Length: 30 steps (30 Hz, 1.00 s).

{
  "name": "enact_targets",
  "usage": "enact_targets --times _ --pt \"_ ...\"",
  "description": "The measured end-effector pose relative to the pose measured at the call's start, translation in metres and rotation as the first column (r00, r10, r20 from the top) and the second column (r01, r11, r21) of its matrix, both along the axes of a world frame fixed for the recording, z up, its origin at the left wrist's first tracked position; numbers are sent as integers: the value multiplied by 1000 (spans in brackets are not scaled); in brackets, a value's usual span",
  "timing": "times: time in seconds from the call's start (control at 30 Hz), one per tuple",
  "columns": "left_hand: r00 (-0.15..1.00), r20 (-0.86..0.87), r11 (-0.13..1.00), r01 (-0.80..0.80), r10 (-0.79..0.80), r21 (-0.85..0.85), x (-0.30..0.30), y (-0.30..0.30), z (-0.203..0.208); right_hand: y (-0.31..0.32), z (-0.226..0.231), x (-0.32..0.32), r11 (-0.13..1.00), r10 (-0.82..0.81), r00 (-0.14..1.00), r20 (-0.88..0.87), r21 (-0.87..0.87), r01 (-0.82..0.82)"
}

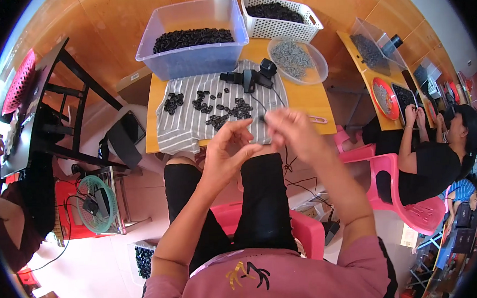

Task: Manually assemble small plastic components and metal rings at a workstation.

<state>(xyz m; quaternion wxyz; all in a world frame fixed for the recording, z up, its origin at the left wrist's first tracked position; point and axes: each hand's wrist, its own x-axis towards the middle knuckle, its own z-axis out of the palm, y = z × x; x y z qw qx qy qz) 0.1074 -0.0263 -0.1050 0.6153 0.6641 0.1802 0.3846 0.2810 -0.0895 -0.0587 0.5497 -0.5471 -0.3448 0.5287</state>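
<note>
Two hands are raised together over the near edge of a small wooden table [314, 98], above the person's lap. The left hand [225, 155] has its fingers curled, with thumb and forefinger drawn toward each other near the right hand; whether they pinch anything cannot be determined, because the fingertips are turned away from the camera. The right hand [292, 132] has its fingertips closed on a small black part [262, 118], held just above the table edge; motion blur obscures the shape of the part, so it may be a clip or a short plastic piece. More loose black parts [214, 107] lie scattered on a striped grey cloth [180, 128] spread across the table, well within reach of both hands. A black hand tool [250, 77] rests at the far edge of the cloth. Behind the cloth stands a clear plastic tub [189, 56] filled with black parts, beside it a white perforated basket [280, 26] with similar contents, and a clear round bowl [298, 60] of small grey pieces to the right. The person sits on a pink chair [306, 229]. A green fan [97, 204] stands on the floor at left. At right, another person [436, 159] sits at a neighbouring table, partly cut off by the picture rim.
</note>
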Motion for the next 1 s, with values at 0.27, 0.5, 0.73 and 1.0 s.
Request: enact_targets --times 0.27,0.5,0.73,1.0 --pt "996 -3 958 -82 85 -273 28 27 -35 157 43 209 941 -185 967 175 317 122" --pt "990 -78 960 -137 121 -246 31 47 -72 197 33 260 858 -474 835 279 360 366" --pt "990 -50 960 -137 128 -245 27 49 -82 118 -71 259 971 -127 579 805 -18 238" --pt "993 -75 984 -99 89 -145 24 50 -82 111 -77 258 965 183 50 982 -189 184"
